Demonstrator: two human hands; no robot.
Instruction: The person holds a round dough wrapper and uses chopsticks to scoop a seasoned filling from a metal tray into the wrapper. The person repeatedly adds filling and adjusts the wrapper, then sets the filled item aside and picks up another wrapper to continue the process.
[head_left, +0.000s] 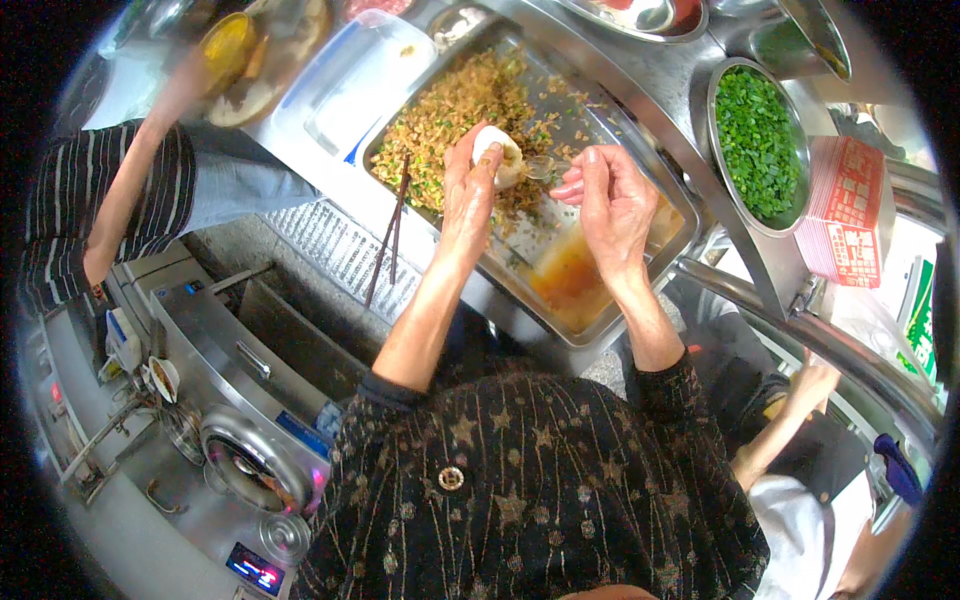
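Observation:
My left hand (466, 196) cups a piece of white dough (499, 156) with brown filling at its opening, and the thumb presses on its side. A clear plastic spoon (541, 166) is pinched in my right hand (616, 202), its bowl against the dough's opening. Both hands are over a deep steel tray (577, 120). Chopped brown filling with green bits (450, 105) is heaped at its far left, and brown liquid (574, 277) pools at the near end. Dark chopsticks (391, 232) lean across the tray's left rim.
Left of the tray is a clear plastic container (356, 82). Chopped green onions fill a steel bowl (757, 146) at right, beside stacked printed paper packaging (840, 210). A co-worker's arm (135, 180) reaches in at left; another person's arm (787, 420) is at lower right. Steel cooking equipment (247, 330) stands lower left.

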